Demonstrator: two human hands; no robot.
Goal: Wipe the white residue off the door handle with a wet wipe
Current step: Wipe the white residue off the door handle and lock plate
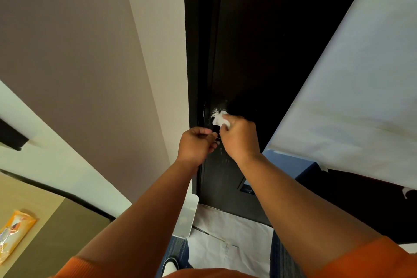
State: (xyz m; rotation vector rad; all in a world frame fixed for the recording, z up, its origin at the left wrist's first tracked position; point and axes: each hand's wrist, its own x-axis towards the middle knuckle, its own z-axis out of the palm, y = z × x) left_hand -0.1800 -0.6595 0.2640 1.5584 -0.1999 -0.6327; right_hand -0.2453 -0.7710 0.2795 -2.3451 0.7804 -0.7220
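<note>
Below, orange sleeves (372, 259) cut off by frame edge; orange packet (15, 232) at lower left, partly out of view. Farther up, left hand (196, 143) curls round door handle (217, 136), hiding nearly all of it; only dark sliver shows between hands. Right hand (240, 136) just beside, fingers pinching crumpled wet wipe (220, 119) against dark door (248, 52). White residue (216, 110) smeared at wipe's upper edge; faint specks below hands, hard to make out.
</note>
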